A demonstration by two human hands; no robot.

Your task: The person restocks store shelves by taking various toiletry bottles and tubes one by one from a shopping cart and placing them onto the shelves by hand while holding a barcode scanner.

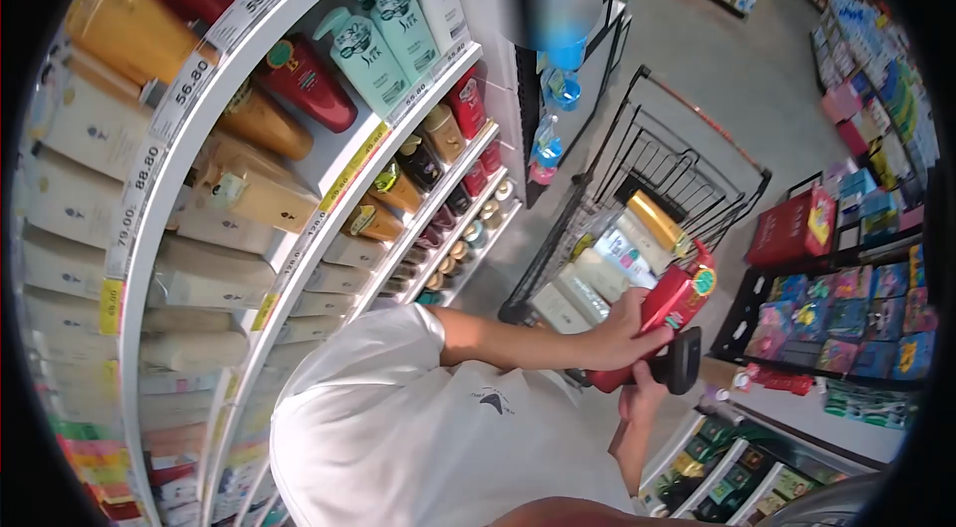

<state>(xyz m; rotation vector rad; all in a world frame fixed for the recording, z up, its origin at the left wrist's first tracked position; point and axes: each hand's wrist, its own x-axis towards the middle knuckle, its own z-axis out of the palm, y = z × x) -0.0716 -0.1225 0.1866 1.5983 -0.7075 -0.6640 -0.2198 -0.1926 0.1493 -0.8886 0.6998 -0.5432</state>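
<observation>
My left hand [624, 333] is wrapped around a red pump bottle [677, 296] with a round green-and-gold sticker near its top. The bottle is tilted, its pump end pointing away over the cart. Close against the bottle, my right hand [643, 397] grips a black handheld device [683, 361] that looks like a barcode scanner. Its handle is mostly hidden by my fingers. Beyond my hands stands a shopping cart [588, 198] holding a golden bottle [654, 218] and several pale bottles and packs [607, 258].
A curved white shelf [329, 168] with price strips and several rows of bottles, including mint-green pump bottles [366, 57], stands at the left. On the right are a black crate [737, 318] of colourful packs and a red box [792, 226]. Grey floor [697, 49] runs beyond the cart.
</observation>
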